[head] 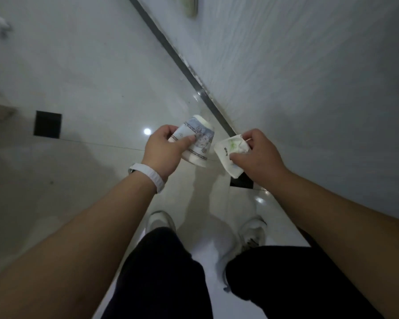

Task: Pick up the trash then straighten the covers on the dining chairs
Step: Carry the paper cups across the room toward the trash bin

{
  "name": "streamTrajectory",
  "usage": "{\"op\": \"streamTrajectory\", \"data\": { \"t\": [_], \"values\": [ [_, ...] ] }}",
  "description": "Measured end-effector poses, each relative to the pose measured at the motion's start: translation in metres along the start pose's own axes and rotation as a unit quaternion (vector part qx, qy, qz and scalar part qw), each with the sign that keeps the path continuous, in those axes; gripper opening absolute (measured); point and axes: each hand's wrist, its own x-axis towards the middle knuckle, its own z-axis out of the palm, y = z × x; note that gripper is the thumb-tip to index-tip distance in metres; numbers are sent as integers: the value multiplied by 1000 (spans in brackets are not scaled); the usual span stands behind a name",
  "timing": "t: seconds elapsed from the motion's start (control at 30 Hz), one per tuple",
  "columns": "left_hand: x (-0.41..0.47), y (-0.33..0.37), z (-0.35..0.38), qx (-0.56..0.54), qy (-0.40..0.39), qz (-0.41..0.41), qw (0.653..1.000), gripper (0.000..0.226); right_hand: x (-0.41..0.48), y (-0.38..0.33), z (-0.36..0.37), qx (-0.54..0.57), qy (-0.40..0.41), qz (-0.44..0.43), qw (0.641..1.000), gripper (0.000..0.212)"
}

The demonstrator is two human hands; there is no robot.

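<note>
My left hand (162,149) grips a patterned paper cup (199,140), white with blue-grey drawings, lying on its side above the floor. Just to its right, my right hand (255,153) pinches a crumpled white wrapper (232,150) with green marks and a line of black print. The two hands are close together at the middle of the view, above my feet. No dining chair shows in the view.
Glossy pale floor tiles (90,77) with small black inset squares (47,123) spread left. A dark skirting strip (184,67) runs diagonally along a white wall (309,77) on the right. A blurred white scrap (0,25) lies far left. My white shoes (160,222) stand below.
</note>
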Motion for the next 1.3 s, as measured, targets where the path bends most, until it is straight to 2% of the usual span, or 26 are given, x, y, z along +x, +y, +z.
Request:
{"op": "streamTrajectory", "data": {
  "t": [0.3, 0.7, 0.93, 1.13, 1.3],
  "values": [
    [-126, 144, -56, -83, 37, -14, 996, 19, -119, -130, -102, 16, 22, -33, 999, 37],
    [-270, 319, -162, -155, 81, 66, 982, 18, -252, -307, -201, 34, 30, -109, 993, 31],
    [-328, 368, -225, -195, 100, 142, 965, 14, -313, -400, -214, 4, 11, -176, 984, 26],
    [-358, 384, -266, -221, 109, 167, 955, 13, -349, -454, -208, -9, 8, -224, 975, 21],
    [-377, 390, -302, -237, 170, 179, 940, 15, -354, -486, -189, -37, -29, -262, 964, 20]
  ]
}}
